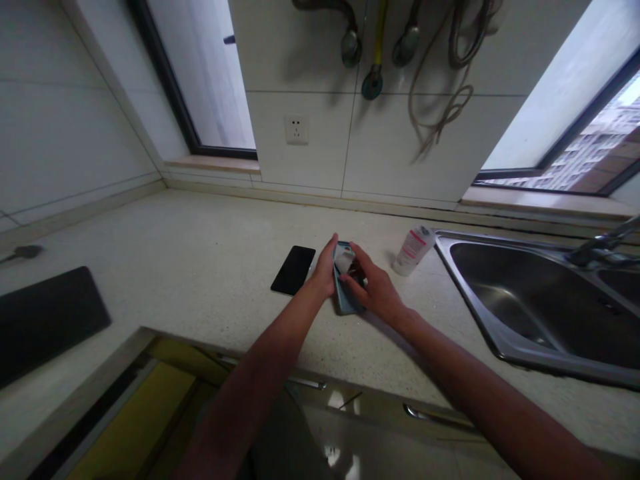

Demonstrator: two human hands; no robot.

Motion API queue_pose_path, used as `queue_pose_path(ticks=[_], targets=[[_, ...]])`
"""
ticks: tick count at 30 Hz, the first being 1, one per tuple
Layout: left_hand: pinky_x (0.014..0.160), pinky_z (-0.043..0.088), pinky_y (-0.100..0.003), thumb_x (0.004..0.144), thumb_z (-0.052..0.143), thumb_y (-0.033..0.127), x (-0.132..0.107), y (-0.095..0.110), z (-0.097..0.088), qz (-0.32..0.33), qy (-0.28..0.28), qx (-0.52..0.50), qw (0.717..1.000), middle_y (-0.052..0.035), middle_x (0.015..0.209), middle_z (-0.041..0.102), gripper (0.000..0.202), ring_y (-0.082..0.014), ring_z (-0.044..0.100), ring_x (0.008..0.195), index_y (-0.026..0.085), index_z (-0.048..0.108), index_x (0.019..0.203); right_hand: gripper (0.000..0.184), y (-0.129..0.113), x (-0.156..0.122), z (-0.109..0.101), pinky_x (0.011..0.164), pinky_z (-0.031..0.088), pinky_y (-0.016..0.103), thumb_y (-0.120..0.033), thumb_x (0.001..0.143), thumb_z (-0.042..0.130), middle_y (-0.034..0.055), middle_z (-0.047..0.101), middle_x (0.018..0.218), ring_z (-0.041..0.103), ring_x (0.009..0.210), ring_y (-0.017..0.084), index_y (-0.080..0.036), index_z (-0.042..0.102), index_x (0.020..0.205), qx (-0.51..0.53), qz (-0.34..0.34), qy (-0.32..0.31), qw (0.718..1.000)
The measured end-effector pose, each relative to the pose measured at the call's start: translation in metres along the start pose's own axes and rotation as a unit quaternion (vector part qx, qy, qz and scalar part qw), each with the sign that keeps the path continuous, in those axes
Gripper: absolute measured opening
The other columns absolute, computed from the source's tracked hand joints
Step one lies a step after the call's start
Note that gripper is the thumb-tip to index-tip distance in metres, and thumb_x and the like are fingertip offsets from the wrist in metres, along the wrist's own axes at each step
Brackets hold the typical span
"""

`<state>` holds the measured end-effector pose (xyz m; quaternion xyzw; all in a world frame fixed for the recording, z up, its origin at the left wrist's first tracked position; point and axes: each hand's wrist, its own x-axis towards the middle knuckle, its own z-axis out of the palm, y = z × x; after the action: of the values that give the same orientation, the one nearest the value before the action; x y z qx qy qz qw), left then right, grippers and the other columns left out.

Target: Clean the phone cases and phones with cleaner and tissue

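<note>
A phone [349,301] with a bluish edge is held just over the counter, its long side running away from me. My left hand [326,268] grips it along the left edge. In the fingers of my right hand [374,283] is a crumpled white tissue [343,258], pressed on the far part of the phone. A second, dark-screened phone [294,270] lies flat on the counter, left of my left hand. To the right stands a translucent plastic bottle [414,250] with a pink and white label, apart from my right hand.
The pale speckled countertop [200,267] runs along a tiled wall with a socket [297,129]. A steel sink [500,327] with a faucet [607,243] is at the right. A black slab [50,320] lies at the left. Below, a yellow cabinet interior [135,427] shows.
</note>
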<state>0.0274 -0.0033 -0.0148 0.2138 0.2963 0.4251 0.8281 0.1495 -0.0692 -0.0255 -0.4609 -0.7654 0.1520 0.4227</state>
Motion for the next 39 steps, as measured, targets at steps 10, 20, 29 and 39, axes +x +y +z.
queue_pose_path(ticks=[10,20,29,39], targets=[[0.074,0.055,-0.032,0.087,0.053,0.061,-0.007,-0.006,0.008,0.004,-0.066,0.023,0.998,-0.0067,0.064,0.064,0.05,-0.0206,0.068,0.072,0.017,0.057,0.066,0.022,-0.003,0.004,-0.005,0.086,0.05,0.042,-0.029,0.096,0.051,0.0113,0.062,0.1,0.058,0.095,0.025,-0.022,0.071,0.101,-0.072,-0.102,0.008,0.992],[0.072,0.055,-0.04,0.091,0.041,0.065,-0.004,0.011,-0.004,0.023,-0.005,-0.055,0.998,-0.0131,0.083,0.07,0.057,-0.0253,0.069,0.075,0.012,0.064,0.097,0.024,-0.008,0.007,-0.02,0.075,0.049,0.031,-0.029,0.097,0.051,0.0091,0.066,0.091,0.061,0.082,0.018,-0.017,0.071,0.09,-0.037,-0.209,-0.183,0.96],[0.074,0.054,-0.041,0.091,0.041,0.065,-0.005,0.015,-0.004,0.02,-0.011,-0.044,0.999,-0.0137,0.083,0.07,0.057,-0.026,0.069,0.076,0.013,0.063,0.093,0.029,-0.015,0.014,-0.033,0.081,0.042,0.033,-0.033,0.097,0.052,0.0048,0.067,0.077,0.06,0.08,0.018,-0.018,0.07,0.079,-0.081,-0.22,-0.253,0.938],[0.07,0.055,-0.039,0.091,0.041,0.066,-0.007,0.015,-0.002,0.023,-0.002,-0.033,0.999,-0.0136,0.082,0.07,0.058,-0.0257,0.07,0.074,0.013,0.063,0.095,0.02,-0.005,0.016,-0.042,0.081,0.035,0.035,-0.031,0.086,0.068,0.0064,0.064,0.085,0.057,0.087,0.021,-0.017,0.071,0.072,-0.298,-0.157,-0.214,0.917]])
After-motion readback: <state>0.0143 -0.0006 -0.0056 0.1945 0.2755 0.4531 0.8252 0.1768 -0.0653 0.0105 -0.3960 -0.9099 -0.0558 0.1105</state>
